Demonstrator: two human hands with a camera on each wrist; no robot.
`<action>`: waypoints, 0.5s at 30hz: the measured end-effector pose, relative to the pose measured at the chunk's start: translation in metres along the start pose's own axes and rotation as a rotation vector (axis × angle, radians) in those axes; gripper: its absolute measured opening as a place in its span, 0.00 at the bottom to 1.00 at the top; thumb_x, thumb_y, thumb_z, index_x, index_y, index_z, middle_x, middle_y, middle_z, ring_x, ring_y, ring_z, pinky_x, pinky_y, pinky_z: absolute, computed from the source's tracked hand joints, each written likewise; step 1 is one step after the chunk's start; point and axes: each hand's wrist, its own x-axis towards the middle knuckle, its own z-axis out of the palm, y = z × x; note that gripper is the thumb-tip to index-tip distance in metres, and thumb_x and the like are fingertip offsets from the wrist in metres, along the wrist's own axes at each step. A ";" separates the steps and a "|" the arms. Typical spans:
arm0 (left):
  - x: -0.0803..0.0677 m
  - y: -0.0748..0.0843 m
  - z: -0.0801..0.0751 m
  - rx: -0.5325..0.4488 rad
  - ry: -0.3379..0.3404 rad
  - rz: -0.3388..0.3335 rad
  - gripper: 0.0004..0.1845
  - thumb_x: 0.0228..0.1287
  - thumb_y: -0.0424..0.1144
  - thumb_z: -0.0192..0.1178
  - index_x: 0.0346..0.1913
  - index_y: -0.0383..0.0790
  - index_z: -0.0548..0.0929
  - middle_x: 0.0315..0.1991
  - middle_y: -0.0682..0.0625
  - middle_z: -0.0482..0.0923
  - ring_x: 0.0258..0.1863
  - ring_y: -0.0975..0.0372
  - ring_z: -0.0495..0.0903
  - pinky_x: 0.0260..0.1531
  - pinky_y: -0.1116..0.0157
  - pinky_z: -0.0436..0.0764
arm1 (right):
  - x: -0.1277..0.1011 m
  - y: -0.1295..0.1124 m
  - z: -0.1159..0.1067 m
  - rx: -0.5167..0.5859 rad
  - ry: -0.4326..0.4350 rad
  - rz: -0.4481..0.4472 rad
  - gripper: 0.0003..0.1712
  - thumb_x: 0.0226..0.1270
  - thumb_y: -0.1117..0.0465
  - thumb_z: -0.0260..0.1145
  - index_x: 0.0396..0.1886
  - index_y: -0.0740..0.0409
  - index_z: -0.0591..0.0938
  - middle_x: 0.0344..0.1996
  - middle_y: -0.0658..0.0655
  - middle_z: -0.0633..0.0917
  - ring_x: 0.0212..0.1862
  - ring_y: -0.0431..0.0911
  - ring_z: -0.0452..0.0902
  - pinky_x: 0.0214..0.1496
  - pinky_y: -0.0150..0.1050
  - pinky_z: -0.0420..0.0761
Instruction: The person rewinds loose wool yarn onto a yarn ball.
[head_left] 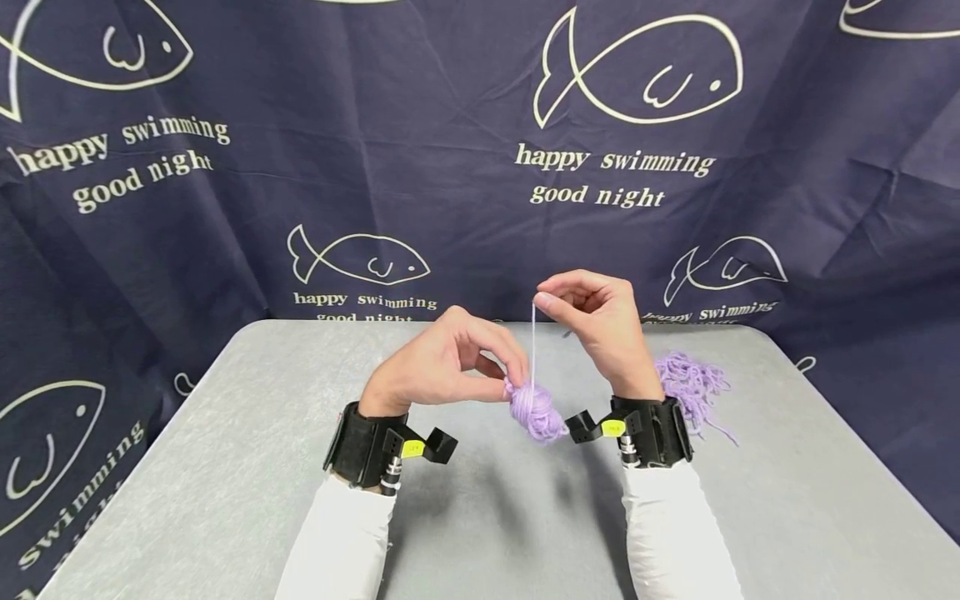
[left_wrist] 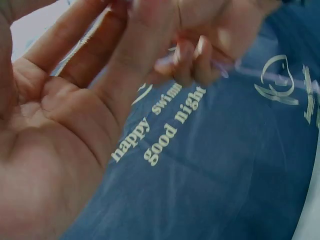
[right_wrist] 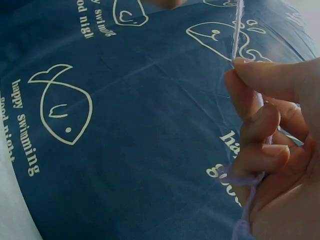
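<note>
A small ball of lilac yarn [head_left: 536, 414] hangs above the table from my left hand [head_left: 453, 358], whose thumb and fingertips pinch its upper left end. Up and to the right, my right hand [head_left: 600, 325] pinches a yarn strand [head_left: 533, 342] that runs taut and nearly upright from the ball. In the right wrist view, the strand [right_wrist: 237, 30] enters between thumb and index finger, passes through the curled fingers and trails below the hand. My left palm [left_wrist: 55, 130] fills the left side of the left wrist view, where the ball is mostly hidden.
A loose, tangled pile of lilac yarn [head_left: 690, 385] lies on the grey table [head_left: 225, 467], right of my right wrist. Black wrist straps [head_left: 367, 446] carry small camera mounts. Behind the table hangs a dark blue cloth [head_left: 465, 167] with white fish and lettering.
</note>
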 end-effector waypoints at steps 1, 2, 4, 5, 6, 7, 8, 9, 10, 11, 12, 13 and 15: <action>0.000 0.001 0.000 -0.029 0.011 0.028 0.07 0.54 0.16 0.66 0.34 0.27 0.86 0.35 0.41 0.83 0.39 0.53 0.81 0.41 0.51 0.87 | 0.000 0.001 0.001 -0.019 0.001 0.006 0.07 0.60 0.70 0.76 0.38 0.67 0.88 0.27 0.53 0.86 0.25 0.39 0.73 0.26 0.29 0.71; 0.000 0.001 0.000 -0.059 0.027 0.058 0.07 0.54 0.15 0.65 0.34 0.26 0.85 0.35 0.41 0.83 0.40 0.53 0.81 0.42 0.51 0.87 | 0.001 0.002 0.002 -0.035 0.002 0.012 0.07 0.60 0.69 0.76 0.38 0.67 0.88 0.27 0.53 0.86 0.24 0.39 0.73 0.26 0.29 0.71; 0.000 0.002 0.000 -0.108 0.065 0.123 0.06 0.53 0.15 0.65 0.34 0.24 0.84 0.36 0.42 0.83 0.40 0.53 0.81 0.43 0.54 0.87 | 0.001 0.004 0.003 -0.057 0.001 0.023 0.07 0.60 0.69 0.76 0.38 0.68 0.88 0.26 0.53 0.86 0.24 0.39 0.72 0.25 0.30 0.70; -0.001 0.003 -0.001 -0.117 0.090 0.158 0.06 0.53 0.16 0.65 0.34 0.25 0.84 0.37 0.42 0.83 0.40 0.54 0.81 0.42 0.57 0.87 | 0.001 0.005 0.003 -0.066 -0.001 0.028 0.07 0.60 0.69 0.76 0.38 0.68 0.88 0.26 0.53 0.86 0.24 0.40 0.72 0.25 0.30 0.70; -0.001 0.003 -0.001 -0.131 0.114 0.191 0.06 0.54 0.17 0.66 0.34 0.26 0.85 0.37 0.43 0.84 0.40 0.55 0.81 0.41 0.60 0.87 | 0.001 0.005 0.003 -0.070 -0.006 0.034 0.08 0.60 0.69 0.76 0.38 0.68 0.88 0.26 0.53 0.86 0.24 0.40 0.72 0.26 0.30 0.71; -0.001 0.003 -0.002 -0.140 0.142 0.224 0.05 0.55 0.19 0.67 0.33 0.29 0.85 0.38 0.45 0.84 0.40 0.55 0.81 0.40 0.63 0.86 | 0.001 0.006 0.003 -0.072 -0.014 0.041 0.08 0.60 0.69 0.76 0.38 0.68 0.88 0.26 0.54 0.86 0.24 0.40 0.73 0.27 0.30 0.72; -0.001 0.003 -0.003 -0.146 0.177 0.258 0.05 0.56 0.21 0.69 0.33 0.32 0.86 0.38 0.46 0.84 0.39 0.57 0.81 0.39 0.65 0.85 | 0.001 0.006 0.003 -0.075 -0.023 0.049 0.07 0.60 0.69 0.76 0.37 0.68 0.88 0.27 0.54 0.87 0.25 0.41 0.74 0.27 0.30 0.73; -0.001 0.002 -0.003 -0.154 0.217 0.292 0.06 0.56 0.23 0.70 0.33 0.35 0.88 0.38 0.47 0.84 0.38 0.58 0.82 0.38 0.67 0.84 | 0.001 0.006 0.003 -0.079 -0.034 0.056 0.07 0.61 0.69 0.76 0.37 0.68 0.88 0.27 0.54 0.87 0.24 0.41 0.73 0.27 0.31 0.72; -0.001 0.002 -0.004 -0.161 0.261 0.325 0.07 0.56 0.23 0.69 0.34 0.38 0.88 0.38 0.48 0.84 0.38 0.59 0.82 0.37 0.69 0.83 | 0.001 0.006 0.002 -0.083 -0.046 0.065 0.07 0.61 0.69 0.75 0.37 0.68 0.87 0.27 0.54 0.87 0.24 0.41 0.73 0.27 0.31 0.72; 0.000 0.002 -0.004 -0.179 0.307 0.359 0.08 0.56 0.24 0.69 0.35 0.40 0.89 0.38 0.48 0.84 0.37 0.59 0.82 0.37 0.69 0.83 | 0.001 0.006 0.002 -0.089 -0.058 0.072 0.07 0.61 0.70 0.75 0.37 0.69 0.87 0.27 0.53 0.87 0.24 0.40 0.73 0.27 0.31 0.72; 0.000 0.001 -0.005 -0.210 0.355 0.392 0.10 0.56 0.23 0.68 0.36 0.41 0.89 0.38 0.48 0.84 0.38 0.59 0.82 0.38 0.69 0.83 | 0.001 0.007 0.002 -0.096 -0.070 0.078 0.07 0.61 0.70 0.75 0.37 0.68 0.87 0.27 0.53 0.87 0.24 0.40 0.72 0.26 0.31 0.71; 0.000 0.001 -0.005 -0.242 0.406 0.422 0.12 0.56 0.20 0.65 0.36 0.40 0.89 0.38 0.47 0.84 0.38 0.60 0.82 0.38 0.69 0.83 | 0.001 0.006 0.001 -0.105 -0.082 0.084 0.06 0.61 0.70 0.75 0.37 0.68 0.87 0.27 0.53 0.87 0.23 0.40 0.71 0.26 0.31 0.70; 0.001 0.002 -0.006 -0.298 0.513 0.467 0.17 0.53 0.16 0.58 0.37 0.38 0.89 0.39 0.46 0.84 0.39 0.60 0.82 0.41 0.68 0.84 | 0.000 0.006 0.000 -0.126 -0.104 0.092 0.06 0.60 0.69 0.75 0.36 0.66 0.88 0.26 0.52 0.87 0.23 0.40 0.69 0.25 0.31 0.68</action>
